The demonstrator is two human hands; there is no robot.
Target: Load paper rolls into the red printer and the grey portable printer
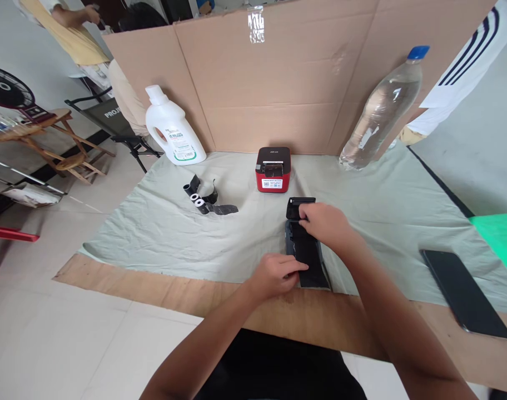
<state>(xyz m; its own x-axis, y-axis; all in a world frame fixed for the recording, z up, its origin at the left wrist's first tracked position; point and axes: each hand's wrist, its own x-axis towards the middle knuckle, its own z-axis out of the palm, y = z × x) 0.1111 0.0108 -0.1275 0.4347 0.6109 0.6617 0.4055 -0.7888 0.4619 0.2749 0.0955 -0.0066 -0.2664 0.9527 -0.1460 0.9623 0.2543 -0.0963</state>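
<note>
A dark handheld receipt terminal (288,238) lies on the cloth in front of me, its black lid (296,206) raised at the far end. The thumb and fingers of my right hand (326,222) are closed on that lid. A wide black paper strip (314,273) runs from the terminal towards the table's front edge. My left hand (276,273) is at the near left side, index finger pressed on the strip and the other fingers curled; the thumb's contact is partly hidden. Beyond the terminal stands a small red and black label printer (272,169).
Several small black paper rolls (197,200) lie loosely unwound at left. A white detergent bottle (176,130) and a water-filled plastic bottle (381,116) lean near the cardboard screen (262,83). A phone (464,291) rests at right. Another person (80,39) stands behind the screen.
</note>
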